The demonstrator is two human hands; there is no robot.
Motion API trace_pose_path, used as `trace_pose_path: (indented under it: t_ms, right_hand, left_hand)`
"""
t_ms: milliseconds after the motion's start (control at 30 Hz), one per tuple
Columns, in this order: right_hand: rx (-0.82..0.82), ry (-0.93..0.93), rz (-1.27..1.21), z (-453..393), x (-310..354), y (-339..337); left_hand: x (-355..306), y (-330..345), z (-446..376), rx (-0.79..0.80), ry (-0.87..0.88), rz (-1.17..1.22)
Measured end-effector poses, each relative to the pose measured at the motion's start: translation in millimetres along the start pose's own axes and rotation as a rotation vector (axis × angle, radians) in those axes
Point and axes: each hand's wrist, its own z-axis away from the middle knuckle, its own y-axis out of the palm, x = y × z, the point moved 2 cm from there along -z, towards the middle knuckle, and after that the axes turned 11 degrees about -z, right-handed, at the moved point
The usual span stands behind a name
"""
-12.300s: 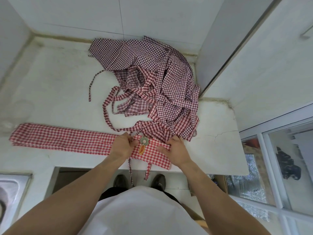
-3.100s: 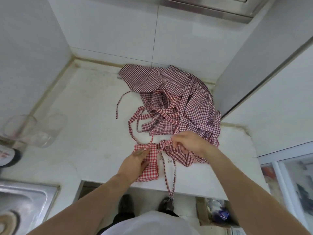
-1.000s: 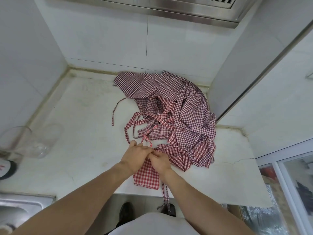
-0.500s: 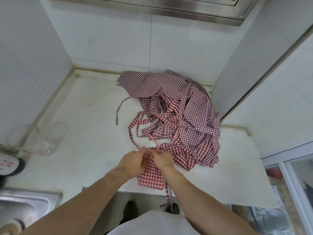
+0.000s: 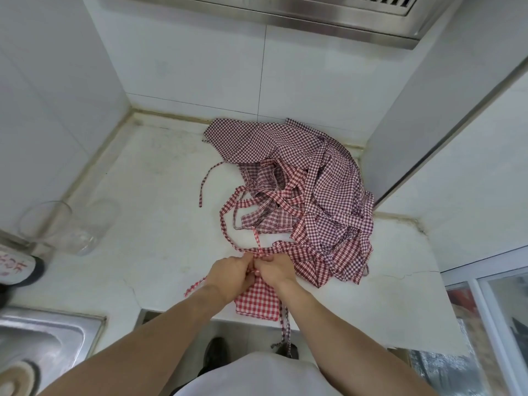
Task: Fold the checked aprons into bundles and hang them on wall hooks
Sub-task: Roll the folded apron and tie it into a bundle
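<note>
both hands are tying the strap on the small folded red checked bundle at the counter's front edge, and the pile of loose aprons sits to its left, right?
Not quite. In the head view both hands, left hand and right hand, do work the strap on the small folded red checked bundle at the front edge of the white counter, but the pile of loose checked aprons lies behind it and to its right.

A kitchen corner, seen from above the worktop.

White wall tiles (image 5: 200,67), a steel extractor hood (image 5: 328,15), a pale stone counter (image 5: 148,224), a steel sink (image 5: 43,347) and drinking glasses (image 5: 57,224) mark the room.
</note>
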Motion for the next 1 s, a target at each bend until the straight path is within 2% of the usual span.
trace_pose_path:
  t_ms: [133,200,300,433,500,600,800,900,1000]
  right_hand:
    - [0.017,0.027,-0.076,-1.6,-2.4,-3.3]
    - [0.020,0.030,-0.089,-1.4,-2.9,-4.0]
    - [0.024,0.037,-0.165,2.5,-0.9,-4.6]
    - [0.091,-0.059,-0.224,9.9,-0.4,-9.2]
    - [0.168,-0.226,-0.101,15.0,-5.1,-13.1]
    - [0.221,-0.483,0.179,17.8,-21.7,-16.6]
    - [0.114,-0.581,0.273,22.3,-27.7,-15.4]
    - [0.072,-0.633,0.435,25.3,-21.7,-16.2]
    - [0.099,-0.695,0.588,29.0,-19.4,-14.6]
  left_hand:
    - [-4.7,4.4,8.7,-0.162,0.022,0.081]
    - [-3.6,2.6,8.2,-0.175,0.014,0.114]
    - [-0.4,-0.9,3.2,-0.038,-0.083,0.190]
    - [1.4,-11.5,-7.2,0.266,-0.191,0.435]
    - [1.1,-18.9,-10.7,0.413,-0.217,0.493]
    - [3.0,-23.3,-12.4,0.533,-0.250,0.578]
    - [3.9,-19.7,-8.9,0.659,-0.199,0.690]
    - [5.9,-7.8,-5.8,0.696,-0.085,0.469]
    - [2.4,2.4,-1.2,0.560,-0.074,0.342]
